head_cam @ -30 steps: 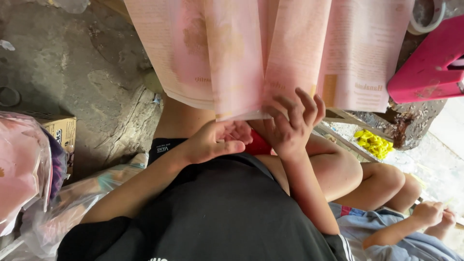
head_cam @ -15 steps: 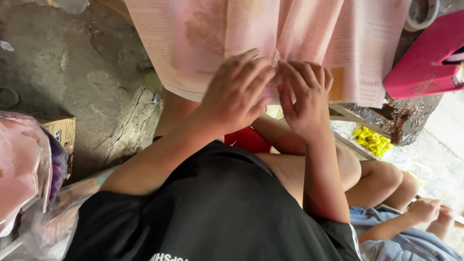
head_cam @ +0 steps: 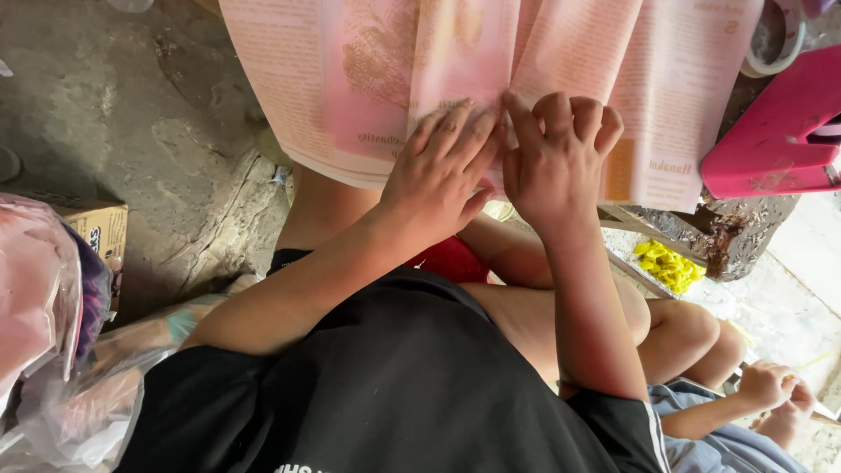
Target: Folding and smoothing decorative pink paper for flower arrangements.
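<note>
pink printed sheets [head_cam: 561, 66] draped over lap, top centre | left hand [head_cam: 438, 180] flat, fingers spread, pressing sheets' lower edge | right hand [head_cam: 556, 162] just beside, fingertips pinched on fold | likely light, floppy, tears easily; grip at folded edge | pink stool [head_cam: 775, 131] right of sheets

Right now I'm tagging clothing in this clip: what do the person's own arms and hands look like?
Both arms are bare below short black sleeves; the right sleeve has white stripes. The left hand and right hand wear no gloves, and no rings or watch show.
</note>
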